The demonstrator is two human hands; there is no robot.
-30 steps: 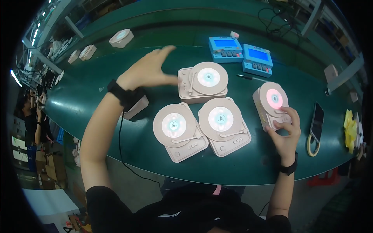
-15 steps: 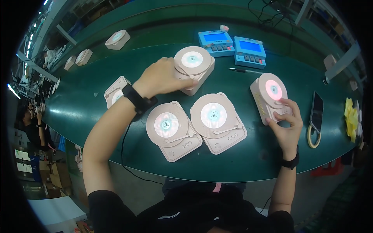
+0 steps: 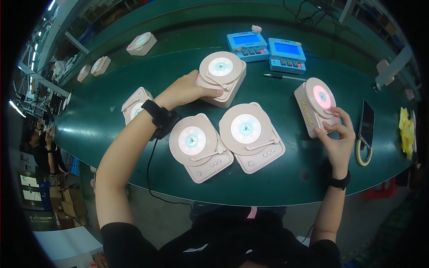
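Two-unit handling, seemingly: my left hand grasped rear turntable, right hand gripped pink-lit turntable; moving either likely needed care.

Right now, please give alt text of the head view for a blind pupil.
A person's left hand grips a pale pink mini record player at a green table; the right hand touches another, its disc glowing pink. Two more lie side by side.

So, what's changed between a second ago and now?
The left hand, earlier open beside the middle rear record player, has taken hold of it; it has turned anticlockwise, control end now toward the person. The right hand stays on the right record player; the two front record players lie as they were.
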